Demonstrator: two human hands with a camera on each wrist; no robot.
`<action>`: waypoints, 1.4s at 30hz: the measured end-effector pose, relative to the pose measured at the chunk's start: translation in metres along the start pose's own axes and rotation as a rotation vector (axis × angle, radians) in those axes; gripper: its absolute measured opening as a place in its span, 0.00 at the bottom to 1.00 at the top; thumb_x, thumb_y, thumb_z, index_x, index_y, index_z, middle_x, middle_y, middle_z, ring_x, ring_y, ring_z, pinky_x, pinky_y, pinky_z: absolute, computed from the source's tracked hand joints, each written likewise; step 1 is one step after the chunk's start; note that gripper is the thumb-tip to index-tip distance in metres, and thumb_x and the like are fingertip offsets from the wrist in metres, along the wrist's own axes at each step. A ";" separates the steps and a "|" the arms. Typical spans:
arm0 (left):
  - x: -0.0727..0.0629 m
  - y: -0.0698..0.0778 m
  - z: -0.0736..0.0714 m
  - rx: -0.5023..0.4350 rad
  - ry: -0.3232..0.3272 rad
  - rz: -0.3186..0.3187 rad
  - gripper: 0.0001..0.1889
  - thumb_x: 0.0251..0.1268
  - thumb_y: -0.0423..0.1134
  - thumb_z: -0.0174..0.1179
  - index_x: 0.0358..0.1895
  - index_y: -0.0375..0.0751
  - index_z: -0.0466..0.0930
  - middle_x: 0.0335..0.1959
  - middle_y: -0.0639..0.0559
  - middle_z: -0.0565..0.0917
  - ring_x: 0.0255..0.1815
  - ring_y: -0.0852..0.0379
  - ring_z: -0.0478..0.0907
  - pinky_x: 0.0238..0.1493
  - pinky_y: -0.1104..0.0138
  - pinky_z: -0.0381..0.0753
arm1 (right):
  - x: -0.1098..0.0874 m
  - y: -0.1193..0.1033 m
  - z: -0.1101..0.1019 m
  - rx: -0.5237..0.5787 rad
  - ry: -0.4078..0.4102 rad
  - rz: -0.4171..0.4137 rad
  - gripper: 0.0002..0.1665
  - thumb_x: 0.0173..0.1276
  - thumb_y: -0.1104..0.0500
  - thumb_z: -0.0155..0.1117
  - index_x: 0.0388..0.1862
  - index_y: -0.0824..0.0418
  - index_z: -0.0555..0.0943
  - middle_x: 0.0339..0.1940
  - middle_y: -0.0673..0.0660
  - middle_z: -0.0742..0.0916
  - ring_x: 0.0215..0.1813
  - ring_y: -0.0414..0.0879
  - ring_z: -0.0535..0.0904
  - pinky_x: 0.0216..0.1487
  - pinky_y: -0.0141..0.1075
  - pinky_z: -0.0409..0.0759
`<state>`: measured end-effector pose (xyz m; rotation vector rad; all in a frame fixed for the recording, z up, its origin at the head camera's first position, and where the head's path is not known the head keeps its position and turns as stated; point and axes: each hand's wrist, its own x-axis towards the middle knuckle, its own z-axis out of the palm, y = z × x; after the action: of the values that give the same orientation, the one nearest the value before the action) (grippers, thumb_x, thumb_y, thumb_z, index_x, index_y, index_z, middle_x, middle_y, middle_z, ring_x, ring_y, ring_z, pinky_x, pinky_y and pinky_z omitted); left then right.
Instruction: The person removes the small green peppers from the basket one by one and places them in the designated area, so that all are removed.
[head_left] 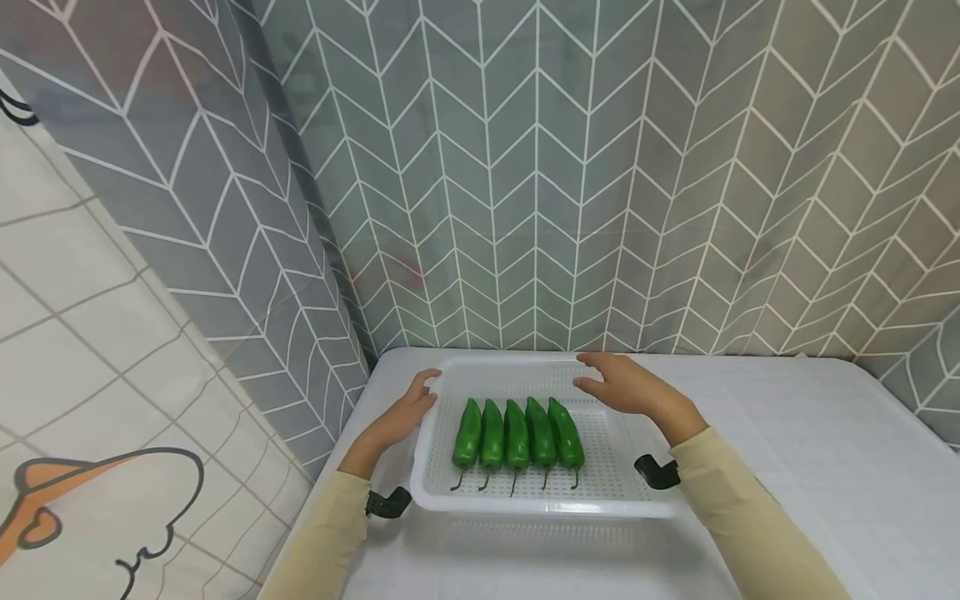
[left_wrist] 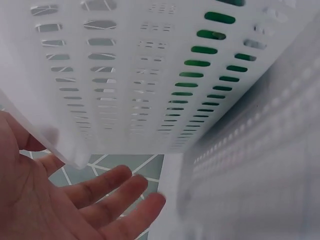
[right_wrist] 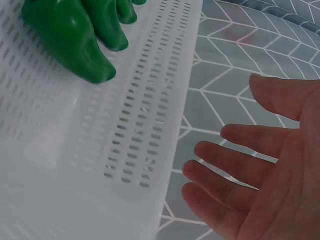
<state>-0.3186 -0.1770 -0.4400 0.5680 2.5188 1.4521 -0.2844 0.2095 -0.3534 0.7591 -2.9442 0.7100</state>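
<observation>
A white plastic basket (head_left: 555,507) with slotted walls holds several green chili peppers (head_left: 517,437), laid side by side with their stems toward me. At its left rim is my left hand (head_left: 405,412); in the left wrist view the fingers of this hand (left_wrist: 65,200) are spread loosely beside the slotted wall (left_wrist: 127,35), and the thumb is partly hidden by the rim. My right hand (head_left: 630,387) hovers over the basket's back right part in the head view. The right wrist view shows that hand (right_wrist: 265,170) with fingers apart and nothing between them, beyond the basket rim.
A table with a white cloth (head_left: 810,467) carries the basket and extends to its right. Behind stands a grey curtain (head_left: 525,183) with a white chevron pattern. A white tiled cloth with a cartoon drawing (head_left: 112,333) hangs at the left. Dark wrist cameras (head_left: 388,503) sit at both wrists.
</observation>
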 end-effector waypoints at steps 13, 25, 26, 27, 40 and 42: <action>-0.002 0.000 0.002 -0.110 -0.039 0.015 0.25 0.87 0.43 0.33 0.78 0.46 0.41 0.66 0.32 0.69 0.58 0.39 0.78 0.50 0.50 0.84 | 0.010 -0.003 0.014 0.016 -0.103 0.061 0.30 0.76 0.55 0.60 0.67 0.76 0.72 0.57 0.72 0.83 0.58 0.66 0.80 0.58 0.58 0.78; -0.003 -0.001 0.004 -0.173 -0.033 0.003 0.24 0.87 0.42 0.31 0.78 0.48 0.41 0.67 0.32 0.68 0.58 0.39 0.79 0.47 0.51 0.85 | 0.025 -0.002 0.028 0.025 -0.144 0.105 0.28 0.73 0.58 0.63 0.64 0.76 0.74 0.55 0.72 0.84 0.57 0.64 0.81 0.57 0.55 0.79; -0.003 -0.001 0.004 -0.181 -0.033 -0.001 0.24 0.87 0.42 0.31 0.78 0.48 0.41 0.67 0.32 0.68 0.58 0.40 0.79 0.47 0.51 0.85 | 0.026 -0.002 0.029 0.026 -0.146 0.112 0.28 0.72 0.59 0.64 0.64 0.76 0.74 0.54 0.72 0.84 0.56 0.64 0.81 0.56 0.54 0.80; -0.003 0.000 0.004 -0.189 -0.033 -0.002 0.24 0.87 0.42 0.31 0.78 0.48 0.41 0.67 0.32 0.68 0.59 0.39 0.78 0.48 0.51 0.85 | 0.027 -0.002 0.031 0.028 -0.148 0.119 0.28 0.72 0.60 0.65 0.64 0.76 0.75 0.54 0.71 0.84 0.56 0.64 0.82 0.56 0.54 0.80; -0.002 -0.001 0.007 -0.219 -0.016 -0.030 0.25 0.87 0.44 0.32 0.79 0.51 0.42 0.69 0.36 0.67 0.61 0.41 0.76 0.54 0.47 0.82 | 0.033 -0.002 0.039 0.083 -0.185 0.201 0.25 0.71 0.63 0.63 0.62 0.77 0.75 0.54 0.72 0.84 0.44 0.57 0.86 0.41 0.45 0.85; -0.002 -0.002 0.007 -0.228 -0.017 -0.037 0.25 0.87 0.44 0.32 0.79 0.52 0.42 0.69 0.36 0.67 0.61 0.41 0.76 0.54 0.48 0.81 | 0.032 -0.003 0.041 0.105 -0.200 0.228 0.26 0.71 0.63 0.63 0.63 0.77 0.74 0.57 0.73 0.82 0.44 0.58 0.86 0.39 0.45 0.86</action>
<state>-0.3149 -0.1736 -0.4450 0.4884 2.2944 1.6825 -0.3077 0.1752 -0.3846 0.5330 -3.2343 0.8551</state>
